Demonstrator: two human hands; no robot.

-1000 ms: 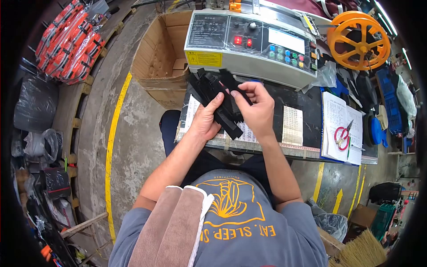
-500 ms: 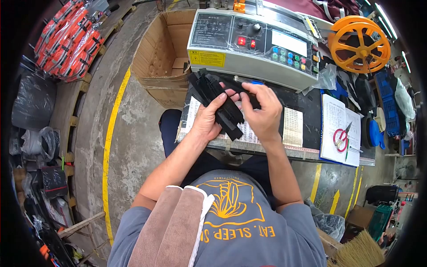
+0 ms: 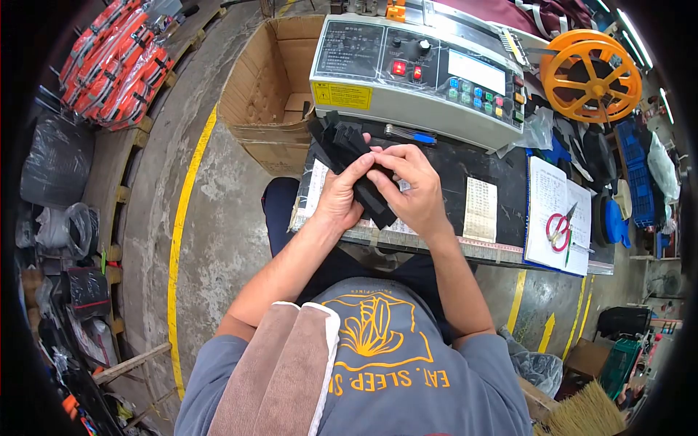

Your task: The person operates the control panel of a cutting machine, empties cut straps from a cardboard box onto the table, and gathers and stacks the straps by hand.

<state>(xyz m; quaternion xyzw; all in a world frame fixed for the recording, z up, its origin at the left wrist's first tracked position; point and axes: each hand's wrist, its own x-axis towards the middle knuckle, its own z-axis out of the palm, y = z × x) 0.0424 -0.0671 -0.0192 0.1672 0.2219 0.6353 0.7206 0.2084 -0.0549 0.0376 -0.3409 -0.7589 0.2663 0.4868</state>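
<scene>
A bundle of black strips is gripped in my left hand, with the thumb pressed on top of it. My right hand is at the right side of the bundle, fingers bent and closed together near the left thumb. Whether a strip is between the right fingertips is too small to tell. Just beyond the hands stands a grey machine with a screen, red switches and coloured buttons. The strips hang over the near part of the dark table.
An open cardboard box stands left of the machine. Right of the hands are a printed sheet, a notebook and red-handled scissors. A blue-handled tool lies by the machine. An orange reel is at the upper right.
My right hand has moved left, back against the bundle and my left thumb. The strip end that spread to the right no longer shows, and the blue-handled tool is now uncovered.
</scene>
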